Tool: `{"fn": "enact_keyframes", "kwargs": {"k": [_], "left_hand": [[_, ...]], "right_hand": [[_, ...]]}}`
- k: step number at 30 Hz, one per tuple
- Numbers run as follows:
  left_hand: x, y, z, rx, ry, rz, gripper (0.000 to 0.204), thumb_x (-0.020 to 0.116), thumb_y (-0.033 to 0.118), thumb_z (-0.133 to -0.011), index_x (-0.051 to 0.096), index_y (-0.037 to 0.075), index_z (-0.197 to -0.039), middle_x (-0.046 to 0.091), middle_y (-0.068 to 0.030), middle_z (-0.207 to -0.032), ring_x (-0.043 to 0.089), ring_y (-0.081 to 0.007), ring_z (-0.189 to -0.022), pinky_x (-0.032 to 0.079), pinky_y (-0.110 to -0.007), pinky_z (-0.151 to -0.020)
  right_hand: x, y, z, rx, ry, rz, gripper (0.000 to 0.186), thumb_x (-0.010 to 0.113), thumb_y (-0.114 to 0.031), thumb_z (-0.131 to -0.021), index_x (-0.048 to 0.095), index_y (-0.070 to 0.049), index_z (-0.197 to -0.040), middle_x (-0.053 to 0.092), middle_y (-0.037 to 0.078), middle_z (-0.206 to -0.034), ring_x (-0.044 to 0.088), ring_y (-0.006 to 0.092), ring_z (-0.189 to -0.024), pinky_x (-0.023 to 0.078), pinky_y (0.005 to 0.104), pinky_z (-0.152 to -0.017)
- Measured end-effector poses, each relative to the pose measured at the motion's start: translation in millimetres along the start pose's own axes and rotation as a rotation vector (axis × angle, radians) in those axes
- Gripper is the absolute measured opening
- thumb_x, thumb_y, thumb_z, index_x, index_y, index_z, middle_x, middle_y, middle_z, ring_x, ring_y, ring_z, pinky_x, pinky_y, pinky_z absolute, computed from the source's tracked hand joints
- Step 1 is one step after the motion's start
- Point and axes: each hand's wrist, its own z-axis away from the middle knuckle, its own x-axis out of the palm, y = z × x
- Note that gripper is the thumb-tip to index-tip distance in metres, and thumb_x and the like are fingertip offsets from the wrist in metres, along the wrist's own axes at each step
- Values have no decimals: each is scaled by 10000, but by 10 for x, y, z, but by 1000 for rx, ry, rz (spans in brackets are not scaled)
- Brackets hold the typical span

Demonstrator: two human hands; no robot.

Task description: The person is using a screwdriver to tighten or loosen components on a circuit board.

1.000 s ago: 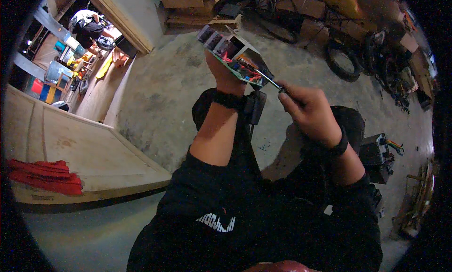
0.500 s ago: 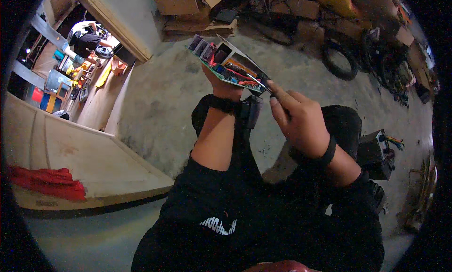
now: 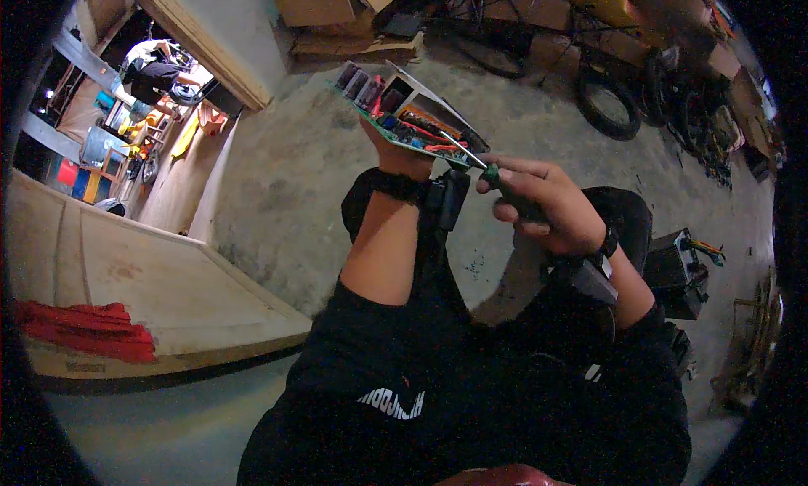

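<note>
My left hand [image 3: 397,156] is wrapped under a green circuit board [image 3: 402,138], holding it up in front of me; most of its fingers are hidden behind the board. Tall dark capacitors, an orange-wound coil, red wires and metal heatsink plates stand on the board. A screwdriver [image 3: 491,176] with a dark green handle is gripped in my right hand [image 3: 560,201]. Its thin metal shaft points up and left, with the tip over the red wires; whether it touches them I cannot tell.
A dark metal box with coloured wires [image 3: 673,271] sits on the floor to the right. Tires [image 3: 608,107], cables and cardboard boxes [image 3: 324,6] lie along the back. At left are a pale panel with a red cloth [image 3: 88,330] and a doorway with another person [image 3: 156,74] bending beyond.
My right hand has rolled over and shifted slightly right and down, so the screwdriver's green handle now shows. My left hand and the circuit board have barely moved.
</note>
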Motion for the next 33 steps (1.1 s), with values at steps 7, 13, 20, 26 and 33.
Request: {"fn": "enact_keyframes", "kwargs": {"k": [7, 13, 20, 26, 33], "left_hand": [[46, -25, -44, -23, 22, -25, 323, 465, 460, -1012, 611, 185, -922, 645, 2, -849, 649, -191, -775, 548, -368, -705], [214, 10, 17, -30, 13, 7, 325, 441, 456, -1021, 589, 183, -923, 633, -4, -827, 647, -190, -750, 550, -374, -676], [198, -30, -15, 120, -49, -149, 261, 420, 328, -1053, 562, 158, -917, 618, -9, -811, 650, -176, -706, 545, -361, -600], [105, -71, -85, 181, -56, -210, 237, 438, 300, -1042, 561, 146, -911, 611, -17, -805, 635, -174, -686, 540, -353, -608], [137, -2, -34, -20, -37, 36, 311, 430, 415, -1024, 579, 159, -930, 618, -27, -820, 642, -193, -742, 548, -370, -658]], "right_hand": [[-69, 137, -116, -253, 152, 718, 282, 636, -285, -1004, 673, -54, -1161, 706, 55, -840, 528, 113, -521, 427, 309, -465], [59, 261, -38, -980, 505, 1486, 313, 767, -174, -878, 716, -54, -1162, 647, 129, -752, 614, 274, -598, 473, 375, -552], [84, 128, -63, -808, 460, 1359, 210, 685, -183, -938, 723, -30, -1076, 631, 161, -748, 617, 283, -630, 474, 370, -593], [19, 51, 18, -364, 213, 984, 271, 568, -238, -1009, 674, 2, -1073, 655, 99, -767, 584, 201, -665, 474, 373, -613], [21, -126, 67, -291, 21, 695, 371, 531, -259, -1048, 646, -33, -1318, 647, 6, -866, 543, 99, -653, 454, 268, -601]]}}
